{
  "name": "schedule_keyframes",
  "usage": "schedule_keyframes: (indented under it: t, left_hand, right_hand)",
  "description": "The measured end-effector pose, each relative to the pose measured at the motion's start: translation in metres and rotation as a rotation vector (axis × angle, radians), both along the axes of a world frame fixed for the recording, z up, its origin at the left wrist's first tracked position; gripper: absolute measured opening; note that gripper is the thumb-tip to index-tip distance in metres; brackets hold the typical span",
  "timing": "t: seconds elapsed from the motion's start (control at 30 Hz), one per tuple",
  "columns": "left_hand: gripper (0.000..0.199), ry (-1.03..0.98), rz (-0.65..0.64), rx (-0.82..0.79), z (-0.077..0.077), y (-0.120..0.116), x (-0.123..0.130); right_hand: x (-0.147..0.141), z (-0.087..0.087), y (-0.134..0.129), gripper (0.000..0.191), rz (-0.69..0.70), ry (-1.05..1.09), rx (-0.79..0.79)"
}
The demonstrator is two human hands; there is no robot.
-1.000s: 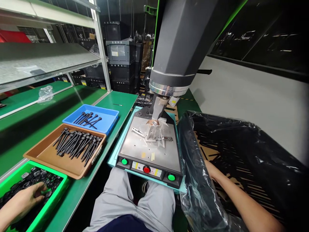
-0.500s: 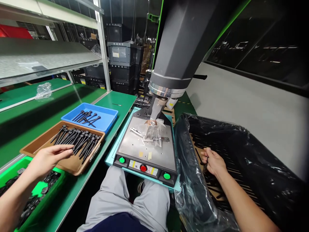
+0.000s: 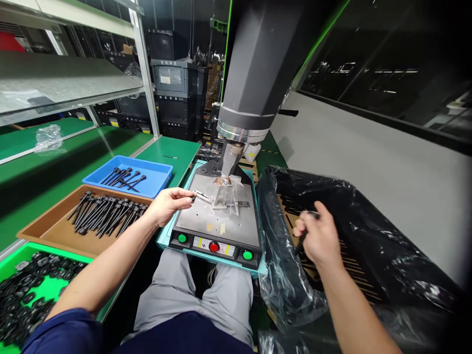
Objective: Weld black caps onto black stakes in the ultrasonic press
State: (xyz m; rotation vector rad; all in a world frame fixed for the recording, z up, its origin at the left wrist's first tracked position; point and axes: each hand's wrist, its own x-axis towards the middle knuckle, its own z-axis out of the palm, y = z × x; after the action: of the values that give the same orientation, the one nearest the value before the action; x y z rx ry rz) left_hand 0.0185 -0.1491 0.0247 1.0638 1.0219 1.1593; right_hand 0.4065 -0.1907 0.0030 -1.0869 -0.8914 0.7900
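My left hand is over the left edge of the press's metal plate, thumb and fingertips pinched on a small black part. A clear fixture stands mid-plate under the machine's grey head. My right hand, slightly blurred, is closed round a dark rod-like part above the box lined with black plastic. Long black rods with round heads fill the brown tray on the left.
A blue tray with several rods lies behind the brown one. The green bin holds black rings. Green buttons and a red button line the press front. Stacked crates stand behind.
My left hand has moved right, from over the brown tray to the press plate, and now pinches a small black part. My right hand has risen with a dark rod from inside the lined box.
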Motion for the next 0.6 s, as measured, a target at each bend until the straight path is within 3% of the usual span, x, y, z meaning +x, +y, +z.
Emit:
schedule_keyframes:
  t: [0.1,0.27,0.43,0.6]
  left_hand:
    - [0.039,-0.093,-0.05,0.009,-0.011,-0.001,0.028]
    - [0.033,-0.193,-0.106,-0.005,-0.04,-0.013,0.063]
    - [0.029,-0.259,-0.135,-0.045,-0.066,-0.026,0.075]
    - [0.025,-0.265,-0.122,0.002,-0.076,-0.029,0.071]
  right_hand:
    - [-0.061,-0.02,-0.023,0.055,0.174,-0.097,-0.031]
    - [-0.142,-0.06,-0.035,0.039,0.451,-0.011,-0.201]
    - [-0.173,-0.071,-0.026,0.03,0.41,0.051,-0.1]
    - [-0.18,-0.072,-0.022,0.029,0.383,0.058,-0.043]
